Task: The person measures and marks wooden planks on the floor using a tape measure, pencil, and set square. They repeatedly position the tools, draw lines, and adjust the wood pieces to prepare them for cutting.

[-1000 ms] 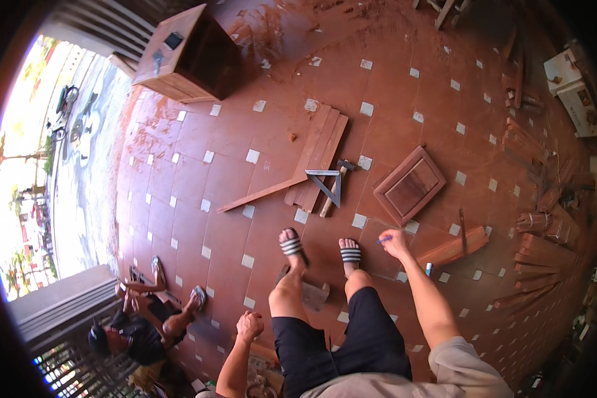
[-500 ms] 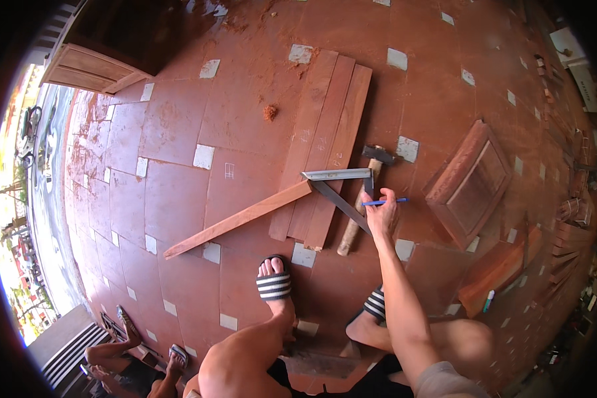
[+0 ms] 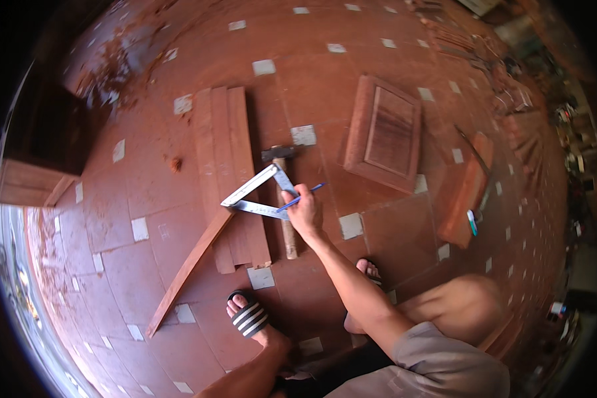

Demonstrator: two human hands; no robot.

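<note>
Three boards (image 3: 224, 159) side by side, left of the fingers (image 3: 301, 194), right edge just beside the hammer (image 3: 290, 240); tile floor (image 3: 381, 222) spans between fingers and panel (image 3: 386, 132), which sits beyond and right of them. Right hand (image 3: 305, 212): fingers curled, clamped on blue pen (image 3: 317, 187), and up against the square's (image 3: 251, 186) right side; can't tell if they grip it too. Square: shiny metal, triangular outline, reaches left from the fingers over hammer handle and boards. Strip (image 3: 189, 275): narrow reddish wood, runs nearer and left from square's left corner. Boards flat, long; panel wooden, framed centre; hammer dark-headed, pale handle.
</note>
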